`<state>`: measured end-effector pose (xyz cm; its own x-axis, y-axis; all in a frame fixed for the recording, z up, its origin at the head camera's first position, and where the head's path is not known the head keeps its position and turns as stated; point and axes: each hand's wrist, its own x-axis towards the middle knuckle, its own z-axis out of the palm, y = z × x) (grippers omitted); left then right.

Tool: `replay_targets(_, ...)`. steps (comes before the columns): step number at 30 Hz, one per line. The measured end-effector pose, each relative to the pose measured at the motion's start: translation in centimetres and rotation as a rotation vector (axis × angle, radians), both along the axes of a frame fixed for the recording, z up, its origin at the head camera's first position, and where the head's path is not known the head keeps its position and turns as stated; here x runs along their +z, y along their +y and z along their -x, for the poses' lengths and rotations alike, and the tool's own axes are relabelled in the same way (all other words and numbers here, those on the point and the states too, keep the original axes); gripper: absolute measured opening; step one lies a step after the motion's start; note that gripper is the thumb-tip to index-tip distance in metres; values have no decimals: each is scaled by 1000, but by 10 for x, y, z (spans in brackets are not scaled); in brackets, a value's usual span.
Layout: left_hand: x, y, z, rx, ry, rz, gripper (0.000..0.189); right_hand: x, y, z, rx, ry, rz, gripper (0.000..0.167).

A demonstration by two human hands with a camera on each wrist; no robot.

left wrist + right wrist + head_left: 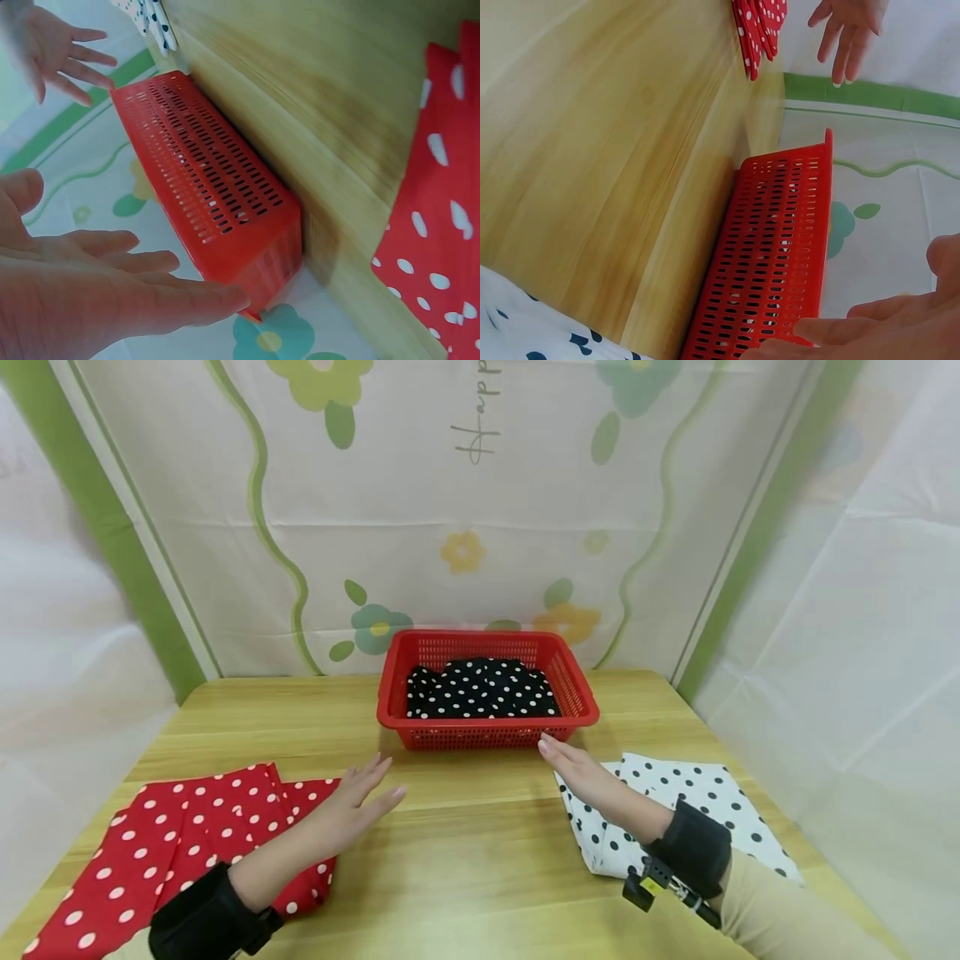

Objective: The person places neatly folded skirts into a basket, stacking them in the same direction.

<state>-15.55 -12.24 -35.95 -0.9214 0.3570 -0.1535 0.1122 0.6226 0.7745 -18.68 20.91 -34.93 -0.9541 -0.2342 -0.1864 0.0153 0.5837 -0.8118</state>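
A red perforated plastic basket stands at the back of the wooden table, with a black cloth with white dots lying inside. My left hand hovers with fingers extended, near the right edge of a folded red cloth with white dots. Fingers straight, my right hand is held in front of the basket's right corner, over the left part of a folded white cloth with black dots. Both hands hold nothing. In the left wrist view, the left fingers appear in front of the basket's end.
The wooden table shows bare wood between the two folded cloths. A white curtain printed with flowers hangs behind the basket, and pale sheets enclose both sides. Dark bands with small devices are strapped on both wrists.
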Motion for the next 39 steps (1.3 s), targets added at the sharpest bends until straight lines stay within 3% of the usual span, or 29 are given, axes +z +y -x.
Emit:
replay_targets(14, -12, -33, -9, 22, 25, 44, 82, -4, 4, -10, 7, 20, -2, 69)
replay_targets(21, -26, -67, 3, 60, 100, 216, 81, -7, 3, -13, -7, 9, 17, 66)
replay_targets(31, -46, -119, 12, 74, 53, 239, 95, -8, 0, -16, 22, 16, 3, 66)
replay_targets(39, -63, -151, 8, 101, 14, 364, 105, -10, 2, -19, 20, 19, -9, 68)
